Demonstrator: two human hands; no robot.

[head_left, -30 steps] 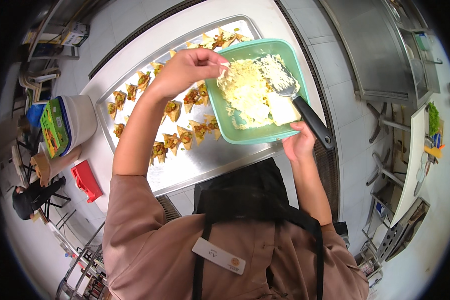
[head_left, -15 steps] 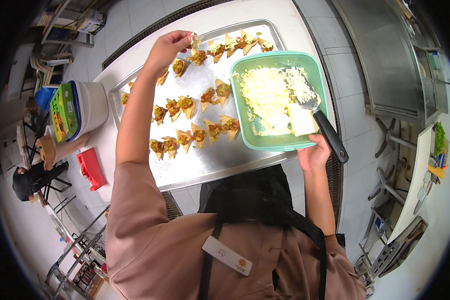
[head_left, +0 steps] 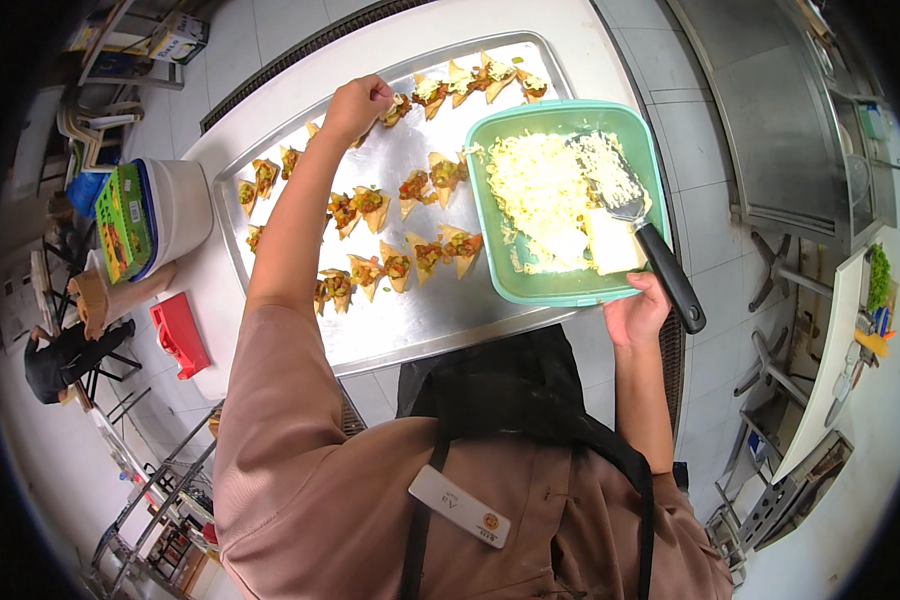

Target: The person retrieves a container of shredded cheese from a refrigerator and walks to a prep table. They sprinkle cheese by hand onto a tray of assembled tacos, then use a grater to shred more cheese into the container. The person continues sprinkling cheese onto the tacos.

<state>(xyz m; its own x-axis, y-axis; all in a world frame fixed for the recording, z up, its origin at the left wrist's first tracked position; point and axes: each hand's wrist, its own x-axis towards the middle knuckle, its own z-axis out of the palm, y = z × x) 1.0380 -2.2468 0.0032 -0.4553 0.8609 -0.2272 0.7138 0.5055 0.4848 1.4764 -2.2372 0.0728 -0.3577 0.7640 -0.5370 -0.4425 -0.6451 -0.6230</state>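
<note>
Steel baking tray [head_left: 450,310] on white counter [head_left: 450,30], tiled floor beyond. Left hand [head_left: 358,100] pinching over topped chips [head_left: 410,100] at tray's far edge. Right hand [head_left: 635,315] gripping green cheese tub [head_left: 560,290] at tray's right end.

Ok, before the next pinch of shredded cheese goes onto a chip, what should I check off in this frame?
1. Left hand is over a chip at the far row of the metal tray: ok.
2. Right hand steadies the near rim of the green container: ok.
3. Shredded cheese is left in the container: ok.
4. Spatula rests in the container, handle over the rim, near the right hand: ok.
5. Cheese held in the left hand's fingers: cannot tell, the fingers curl under.
6. Filled chips lie in rows, none off the tray: ok.
</note>
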